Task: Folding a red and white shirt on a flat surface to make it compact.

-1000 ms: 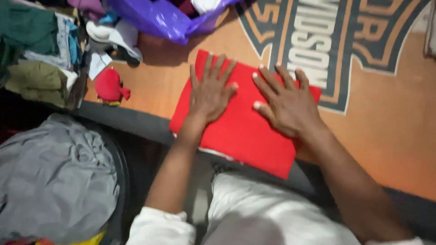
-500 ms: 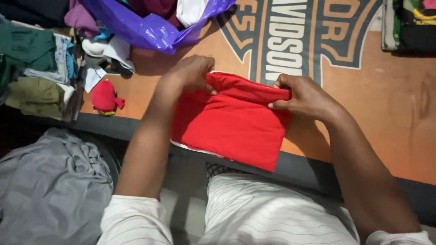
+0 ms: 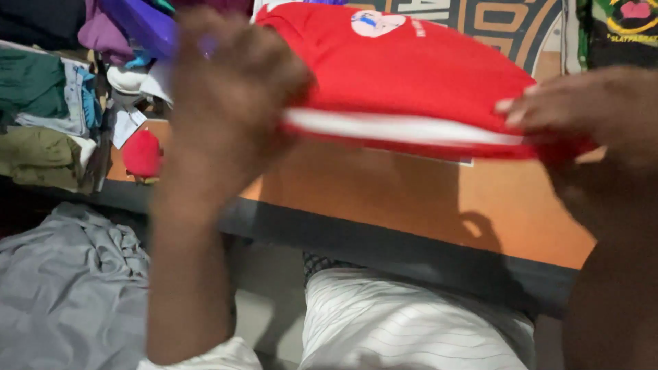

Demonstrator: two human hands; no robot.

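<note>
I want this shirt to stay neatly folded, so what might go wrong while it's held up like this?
The folded red shirt is off the orange blanket, gripped only at its two ends by the left hand and right hand; its unsupported middle may sag and the layers slip apart. The heap of clothes lies close by the left hand, so it might get knocked.

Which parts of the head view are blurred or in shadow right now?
Head view: the left hand is motion-blurred, the right hand softer still; the folded red garment reads fairly sharp and casts a shadow on the orange surface; lower corners are dim.
</note>
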